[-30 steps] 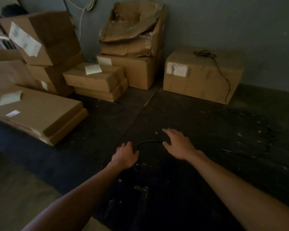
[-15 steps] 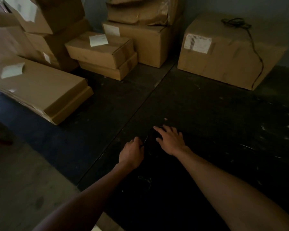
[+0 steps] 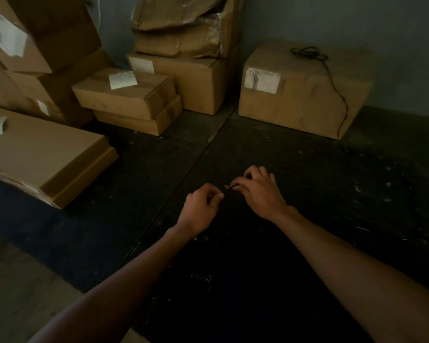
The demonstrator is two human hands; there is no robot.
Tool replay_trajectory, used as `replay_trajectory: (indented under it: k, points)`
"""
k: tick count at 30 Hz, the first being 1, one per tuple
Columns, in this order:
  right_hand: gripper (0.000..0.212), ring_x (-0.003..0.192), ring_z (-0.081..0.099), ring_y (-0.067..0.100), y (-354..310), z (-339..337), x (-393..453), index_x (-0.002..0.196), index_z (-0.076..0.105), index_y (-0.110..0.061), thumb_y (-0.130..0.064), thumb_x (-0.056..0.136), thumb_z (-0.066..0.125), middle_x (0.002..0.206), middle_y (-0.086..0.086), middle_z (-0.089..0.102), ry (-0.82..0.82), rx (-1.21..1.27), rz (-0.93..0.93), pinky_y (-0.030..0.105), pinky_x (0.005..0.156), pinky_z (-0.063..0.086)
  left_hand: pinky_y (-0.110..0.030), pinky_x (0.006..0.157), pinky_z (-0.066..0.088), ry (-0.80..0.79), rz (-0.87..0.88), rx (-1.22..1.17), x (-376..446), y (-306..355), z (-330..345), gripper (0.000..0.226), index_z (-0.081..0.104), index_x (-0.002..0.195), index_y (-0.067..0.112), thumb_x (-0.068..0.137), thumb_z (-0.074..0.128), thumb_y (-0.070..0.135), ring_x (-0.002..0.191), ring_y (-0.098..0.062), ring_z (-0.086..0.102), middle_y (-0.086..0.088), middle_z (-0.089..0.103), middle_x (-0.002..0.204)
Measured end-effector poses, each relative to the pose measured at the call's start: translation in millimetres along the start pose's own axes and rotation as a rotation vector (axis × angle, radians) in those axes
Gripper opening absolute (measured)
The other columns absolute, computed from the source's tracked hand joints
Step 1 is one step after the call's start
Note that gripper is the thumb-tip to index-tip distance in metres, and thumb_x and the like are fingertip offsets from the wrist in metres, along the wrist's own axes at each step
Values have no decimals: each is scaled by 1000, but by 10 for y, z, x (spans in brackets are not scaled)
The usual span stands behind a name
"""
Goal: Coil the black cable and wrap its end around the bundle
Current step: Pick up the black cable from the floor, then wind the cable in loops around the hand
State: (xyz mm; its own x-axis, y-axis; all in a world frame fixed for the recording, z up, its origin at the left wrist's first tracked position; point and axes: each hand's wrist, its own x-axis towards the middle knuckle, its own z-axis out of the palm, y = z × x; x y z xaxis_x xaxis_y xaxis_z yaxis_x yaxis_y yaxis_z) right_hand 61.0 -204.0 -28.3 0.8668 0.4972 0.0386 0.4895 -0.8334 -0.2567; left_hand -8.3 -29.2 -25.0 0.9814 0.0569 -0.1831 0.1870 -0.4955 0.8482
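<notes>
A thin black cable point(image 3: 234, 186) shows as a short stretch between my two hands, just above the dark floor mat point(image 3: 307, 194). My left hand point(image 3: 202, 206) is closed, pinching the cable between thumb and fingers. My right hand point(image 3: 260, 191) is curled and pinches the cable's other visible part at its fingertips. The rest of the cable is lost against the dark mat. Further away the cable point(image 3: 332, 80) runs from a small tangle on top of a cardboard box down that box's right side to the floor.
Cardboard boxes line the back: a box point(image 3: 300, 95) at the right by the wall, a stack point(image 3: 183, 58) in the middle, two flat boxes point(image 3: 129, 100), a large flat box point(image 3: 42, 154) at left. Bare concrete floor point(image 3: 22, 293) lies at bottom left.
Both hands lay on the mat over a cable loop a second ago. They have since closed and lifted, pinching the cable between them. The view has tilted slightly.
</notes>
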Motion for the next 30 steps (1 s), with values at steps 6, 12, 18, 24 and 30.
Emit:
replay_trajectory:
  k: [6, 12, 18, 24, 30]
  points:
    - [28, 120, 43, 22, 314, -489, -203, 121, 61, -31, -33, 100, 43, 126, 1, 51, 155, -40, 132, 40, 97, 37, -35, 68, 53, -110, -79, -322, -27, 299, 32, 24, 64, 107, 13, 101, 47, 30, 60, -11, 54, 0, 52, 71]
    - [25, 118, 52, 23, 569, -876, -466, 114, 61, -24, -30, 101, 41, 121, 1, 62, 254, 111, 319, 46, 100, 38, -30, 64, 44, -331, -204, -703, -165, 646, 6, 24, 62, 102, 10, 103, 44, 26, 57, -12, 47, 2, 46, 62]
    - [18, 95, 65, 10, 449, -1224, -704, 109, 59, -34, -26, 93, 60, 103, -8, 65, 108, 540, 210, 31, 86, 51, -29, 61, 39, -328, -138, -691, -212, 1080, 62, 19, 59, 98, 13, 102, 46, 27, 52, -10, 40, 4, 41, 56]
    - [11, 60, 56, -5, 301, -1566, -905, 102, 64, -24, -21, 97, 55, 74, -12, 58, 382, 610, 118, 12, 55, 45, -28, 61, 38, -505, -81, -753, -375, 1522, 121, 23, 61, 106, 11, 102, 44, 27, 51, -10, 35, 3, 35, 58]
    - [12, 59, 50, 3, 428, -1707, -1023, 97, 67, -20, -23, 97, 55, 67, -12, 58, 667, 634, 153, 24, 60, 39, -31, 65, 46, -633, 34, -842, -599, 1793, 193, 30, 63, 117, 8, 102, 44, 24, 57, -11, 48, 1, 48, 65]
